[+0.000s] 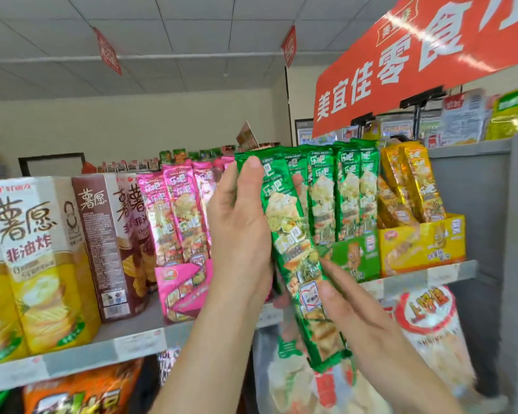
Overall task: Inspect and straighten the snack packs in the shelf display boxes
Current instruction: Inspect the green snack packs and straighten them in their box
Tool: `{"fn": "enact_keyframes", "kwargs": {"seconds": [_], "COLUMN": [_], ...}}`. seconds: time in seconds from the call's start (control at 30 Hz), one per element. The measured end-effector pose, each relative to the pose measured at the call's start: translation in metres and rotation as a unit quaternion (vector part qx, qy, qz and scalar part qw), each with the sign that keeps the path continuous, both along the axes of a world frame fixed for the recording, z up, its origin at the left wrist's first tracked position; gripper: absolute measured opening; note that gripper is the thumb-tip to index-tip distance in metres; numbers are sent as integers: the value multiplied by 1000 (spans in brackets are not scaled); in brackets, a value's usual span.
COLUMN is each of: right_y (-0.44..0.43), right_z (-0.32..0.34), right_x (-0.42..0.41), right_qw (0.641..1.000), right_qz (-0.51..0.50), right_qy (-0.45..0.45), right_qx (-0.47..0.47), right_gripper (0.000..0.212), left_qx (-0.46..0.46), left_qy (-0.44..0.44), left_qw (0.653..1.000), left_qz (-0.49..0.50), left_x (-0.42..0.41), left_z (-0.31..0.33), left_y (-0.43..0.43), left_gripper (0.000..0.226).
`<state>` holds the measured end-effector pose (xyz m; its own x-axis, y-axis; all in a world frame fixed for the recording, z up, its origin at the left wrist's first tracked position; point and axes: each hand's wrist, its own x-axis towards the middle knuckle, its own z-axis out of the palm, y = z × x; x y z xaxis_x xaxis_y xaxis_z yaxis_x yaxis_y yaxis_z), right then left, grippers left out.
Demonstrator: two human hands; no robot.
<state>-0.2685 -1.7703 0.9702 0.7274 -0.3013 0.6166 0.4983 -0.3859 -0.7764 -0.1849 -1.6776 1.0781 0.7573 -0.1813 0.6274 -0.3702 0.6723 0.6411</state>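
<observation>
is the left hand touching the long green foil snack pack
Touching. The head view shows the left hand gripping the long green foil snack pack, thumb over its top end.

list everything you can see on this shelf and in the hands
held snack pack: one, green, in front of the green display box
green packs: several, green, upright in the green display box
pink packs: several, pink, upright in the pink display box
yellow packs: several, yellow, in the yellow display box
chip boxes: at least three, yellow and brown, shelf left
banner: one, red, top right
left hand: grips the held pack's top
right hand: touches its lower half
</observation>
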Motion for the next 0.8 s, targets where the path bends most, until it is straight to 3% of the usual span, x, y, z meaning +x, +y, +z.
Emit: {"fn": "enact_keyframes", "kwargs": {"seconds": [0.03,0.07,0.1,0.2,0.33,0.43,0.57,0.63,0.8], "right_y": [6,11,13,19,27,20,21,25,35], "right_z": [0,-4,-12,-14,-21,-39,-53,-57,-58], "right_x": [-10,-22,-28,-39,-51,-59,-62,-63,-72], "right_qw": [998,997,997,997,993,995,997,997,989], "right_qz": [-45,-31,-35,-3,-19,-32,-33,-77,-140], "right_qy": [35,58,56,20,27,7,7,-26,-41], "right_qx": [27,27,43,80,111,91,63,14,-3], "right_gripper": [70,79,13,20,29,15,43,35,30], "left_qx": [1,0,-4,-27,12,13,-16,-7,-3], "left_qy": [41,68,86,97,26,33,79,99,101], "left_qw": [999,998,995,989,999,999,996,995,995], "left_qz": [-2,-17,-44,-105,-24,29,45,33,25], "left_x": [-1,-2,-2,-10,-23,-35,-48,-57,-70], "left_z": [-6,-12,-18,-36,-63,-78,-91,-99,-117], "left_y": [-1,0,0,1,1,3,1,1,4], "left_gripper": [76,81,74,42,19,43,28,40,65]}}
